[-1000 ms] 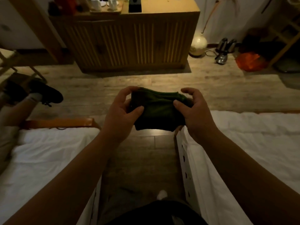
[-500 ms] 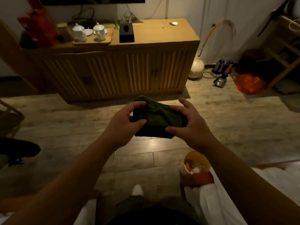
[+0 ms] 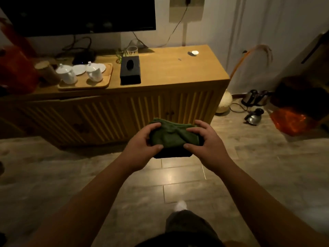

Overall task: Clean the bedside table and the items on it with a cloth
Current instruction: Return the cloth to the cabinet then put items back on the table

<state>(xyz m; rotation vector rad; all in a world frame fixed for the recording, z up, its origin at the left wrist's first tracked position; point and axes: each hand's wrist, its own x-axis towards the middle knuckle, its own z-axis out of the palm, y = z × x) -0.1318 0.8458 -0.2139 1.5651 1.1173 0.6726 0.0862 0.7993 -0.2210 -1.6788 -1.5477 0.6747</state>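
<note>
A folded dark green cloth [image 3: 171, 138] is held out in front of me, over the wooden floor. My left hand [image 3: 142, 145] grips its left side, thumb underneath and fingers curled over the top. My right hand [image 3: 207, 143] grips its right side the same way. No bedside table shows in this view. Ahead stands a long wooden cabinet [image 3: 160, 104] with slatted doors.
On the cabinet are a wooden tray [image 3: 105, 82] with white teapots, a black tissue box [image 3: 130, 70], a glass [image 3: 132, 50] and a dark TV screen [image 3: 80, 13]. Kettles [image 3: 253, 117], a round vase [image 3: 224, 103] and an orange bag [image 3: 292, 122] lie on the floor at right.
The view has risen and moved toward the cabinet; the white beds and the bin have dropped out of sight. Both hands keep hold of the green cloth, shifting their grip a little.
</note>
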